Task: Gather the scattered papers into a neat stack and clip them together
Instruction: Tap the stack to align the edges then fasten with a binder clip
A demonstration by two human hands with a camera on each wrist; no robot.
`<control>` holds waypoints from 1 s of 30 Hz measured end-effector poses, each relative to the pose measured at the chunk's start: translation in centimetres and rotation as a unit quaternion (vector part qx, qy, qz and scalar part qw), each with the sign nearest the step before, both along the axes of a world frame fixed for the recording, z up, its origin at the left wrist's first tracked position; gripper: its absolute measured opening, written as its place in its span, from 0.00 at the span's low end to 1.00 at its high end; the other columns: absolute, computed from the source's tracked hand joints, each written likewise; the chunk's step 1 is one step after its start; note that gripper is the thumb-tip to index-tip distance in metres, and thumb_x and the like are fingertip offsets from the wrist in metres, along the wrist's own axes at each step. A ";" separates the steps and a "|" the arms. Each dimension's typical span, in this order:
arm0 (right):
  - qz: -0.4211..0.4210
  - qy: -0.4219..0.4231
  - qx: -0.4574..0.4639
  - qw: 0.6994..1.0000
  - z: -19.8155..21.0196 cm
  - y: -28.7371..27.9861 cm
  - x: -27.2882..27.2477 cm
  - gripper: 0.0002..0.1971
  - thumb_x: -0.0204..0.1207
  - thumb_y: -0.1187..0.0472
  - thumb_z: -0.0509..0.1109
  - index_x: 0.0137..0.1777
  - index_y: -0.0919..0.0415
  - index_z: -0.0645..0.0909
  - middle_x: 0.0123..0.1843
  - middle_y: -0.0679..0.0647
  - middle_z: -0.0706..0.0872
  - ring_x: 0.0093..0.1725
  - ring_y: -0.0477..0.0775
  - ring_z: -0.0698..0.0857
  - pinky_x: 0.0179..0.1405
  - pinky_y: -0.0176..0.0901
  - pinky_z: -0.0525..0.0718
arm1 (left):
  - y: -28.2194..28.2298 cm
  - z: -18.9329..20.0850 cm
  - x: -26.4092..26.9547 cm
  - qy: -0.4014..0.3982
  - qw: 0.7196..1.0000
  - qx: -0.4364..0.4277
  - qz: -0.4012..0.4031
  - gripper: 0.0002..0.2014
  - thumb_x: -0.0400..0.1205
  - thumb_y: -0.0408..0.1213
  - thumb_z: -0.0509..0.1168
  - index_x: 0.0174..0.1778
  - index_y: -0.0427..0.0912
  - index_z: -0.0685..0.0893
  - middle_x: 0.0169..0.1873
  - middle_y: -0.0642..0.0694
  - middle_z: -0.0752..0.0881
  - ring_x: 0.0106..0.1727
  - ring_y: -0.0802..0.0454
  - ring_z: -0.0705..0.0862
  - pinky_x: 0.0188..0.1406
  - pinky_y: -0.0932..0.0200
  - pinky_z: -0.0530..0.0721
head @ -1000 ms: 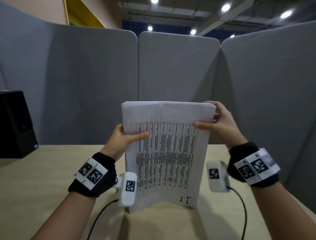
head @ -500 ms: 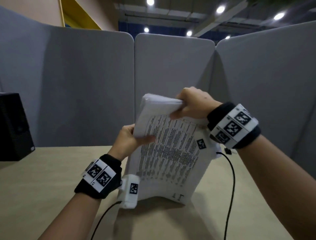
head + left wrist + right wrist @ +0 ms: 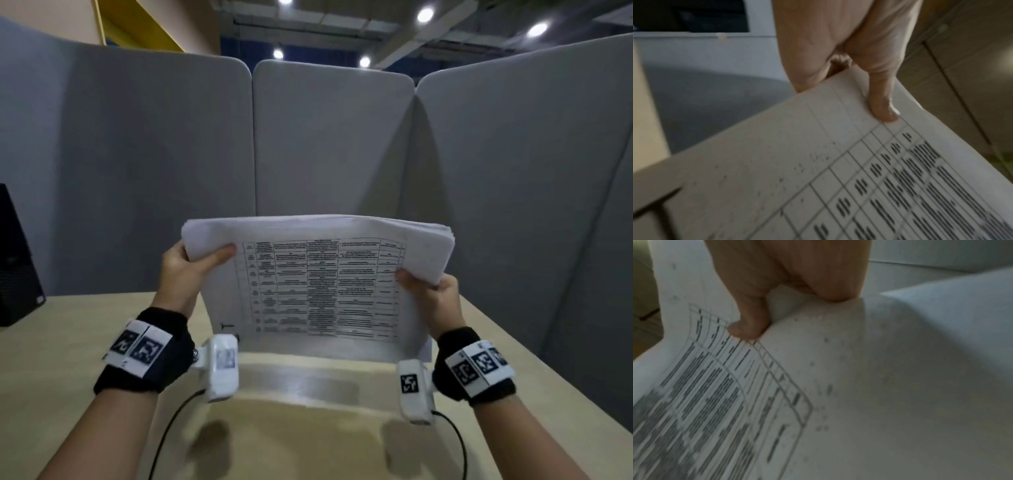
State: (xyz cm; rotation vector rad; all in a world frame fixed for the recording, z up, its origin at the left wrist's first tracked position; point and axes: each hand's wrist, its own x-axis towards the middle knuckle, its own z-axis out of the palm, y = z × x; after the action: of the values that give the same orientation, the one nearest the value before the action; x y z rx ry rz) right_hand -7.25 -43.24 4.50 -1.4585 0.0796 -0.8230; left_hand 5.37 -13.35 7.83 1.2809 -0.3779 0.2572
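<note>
1. Papers stand on their long edge on the desk, just ahead of me at 12 o'clock.
2. My left hand pinches the stack at 9 o'clock, my right hand at 3 o'clock, thumbs in front.
3. I judge the upper edge, curling toward me, could fan apart if either pinch slackens.
4. I see no clip.

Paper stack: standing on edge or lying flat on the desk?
On edge: the paper stack stands upright, top curling forward, left hand and right hand gripping its sides above the desk.
</note>
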 end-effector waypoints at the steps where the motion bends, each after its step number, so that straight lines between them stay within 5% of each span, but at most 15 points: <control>1: 0.006 -0.006 0.005 1.000 -0.4 0.0 0.0 0.04 0.66 0.68 0.75 0.40 0.64 0.84 0.32 0.47 0.91 0.31 0.45 0.89 0.31 0.40 0.87 | 0.0 -0.1 -0.2 -0.019 1.000 0.002 0.017 0.09 0.70 0.30 0.74 0.44 0.44 0.83 0.43 0.46 0.86 0.44 0.47 0.85 0.42 0.55 0.83; 7: 0.070 0.093 0.007 0.993 -3.7 -0.7 0.7 0.38 0.36 0.43 0.87 0.48 0.62 0.86 0.44 0.56 0.92 0.46 0.58 0.90 0.47 0.53 0.88 | 1.0 -6.5 -0.5 0.031 0.993 0.095 -0.060 0.38 0.50 0.39 0.83 0.59 0.37 0.82 0.49 0.41 0.88 0.48 0.45 0.85 0.43 0.54 0.83; 10: 0.084 0.102 0.017 0.991 -3.2 -0.4 1.4 0.48 0.35 0.40 0.86 0.55 0.69 0.84 0.51 0.65 0.90 0.50 0.64 0.89 0.52 0.59 0.87 | 0.8 -7.2 0.0 0.056 0.992 0.090 -0.066 0.26 0.57 0.34 0.81 0.51 0.42 0.84 0.46 0.44 0.89 0.50 0.42 0.86 0.42 0.54 0.83; 12: 0.075 0.089 0.030 0.993 -2.5 -0.4 1.8 0.47 0.34 0.39 0.86 0.53 0.69 0.83 0.49 0.65 0.90 0.47 0.64 0.89 0.49 0.58 0.88 | 0.5 -6.5 0.2 0.058 0.992 0.081 -0.074 0.23 0.57 0.34 0.80 0.48 0.40 0.86 0.42 0.43 0.91 0.48 0.42 0.87 0.42 0.53 0.83; 16: 0.079 0.055 0.054 0.994 -2.3 -0.8 2.3 0.41 0.32 0.40 0.86 0.45 0.64 0.85 0.39 0.57 0.91 0.39 0.57 0.90 0.38 0.48 0.88 | 0.8 -5.6 0.0 -0.019 0.994 0.067 -0.086 0.14 0.55 0.38 0.80 0.36 0.50 0.90 0.39 0.53 0.89 0.40 0.58 0.88 0.41 0.58 0.84; 19: 0.101 0.040 0.040 0.993 -2.1 -1.4 1.8 0.43 0.34 0.42 0.87 0.50 0.65 0.83 0.40 0.58 0.91 0.40 0.57 0.90 0.37 0.47 0.89 | 1.6 -5.8 -0.1 -0.030 0.993 0.050 -0.104 0.35 0.43 0.57 0.83 0.46 0.49 0.88 0.39 0.55 0.90 0.40 0.62 0.88 0.36 0.69 0.86; 23: 0.155 0.071 0.027 0.985 -2.1 -2.4 1.7 0.50 0.36 0.44 0.87 0.63 0.56 0.76 0.50 0.59 0.89 0.47 0.58 0.89 0.44 0.50 0.89 | 2.0 -6.1 0.3 -0.017 0.989 0.069 -0.127 0.55 0.38 0.60 0.82 0.65 0.57 0.75 0.52 0.51 0.83 0.50 0.55 0.84 0.46 0.60 0.81; 25: 0.167 0.077 0.024 0.983 -2.0 -2.0 1.9 0.48 0.37 0.44 0.87 0.61 0.58 0.78 0.49 0.59 0.90 0.47 0.60 0.89 0.44 0.51 0.89 | 1.6 -5.8 0.3 -0.017 0.990 0.076 -0.118 0.51 0.38 0.59 0.82 0.61 0.53 0.79 0.49 0.51 0.85 0.47 0.52 0.85 0.44 0.58 0.81; 28: 0.136 0.053 0.041 0.988 -2.0 -1.3 2.3 0.40 0.35 0.41 0.87 0.46 0.65 0.84 0.39 0.58 0.91 0.38 0.57 0.90 0.36 0.47 0.89 | 0.8 -5.2 0.3 -0.018 0.994 0.073 -0.083 0.33 0.46 0.51 0.80 0.43 0.36 0.85 0.32 0.52 0.89 0.34 0.57 0.87 0.39 0.56 0.83; 30: 0.120 0.034 0.049 0.991 -1.9 -1.1 2.3 0.38 0.36 0.42 0.87 0.44 0.66 0.83 0.36 0.57 0.91 0.36 0.55 0.90 0.33 0.44 0.88 | 0.8 -5.0 0.4 -0.019 0.996 0.050 -0.067 0.26 0.51 0.47 0.81 0.39 0.36 0.86 0.28 0.52 0.89 0.31 0.59 0.86 0.42 0.56 0.82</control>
State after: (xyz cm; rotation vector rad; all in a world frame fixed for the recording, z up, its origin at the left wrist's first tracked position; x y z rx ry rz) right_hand -4.90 -44.38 2.63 -1.3732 -0.0046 -0.5647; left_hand 5.78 -12.55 2.85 1.3435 -0.5116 0.1509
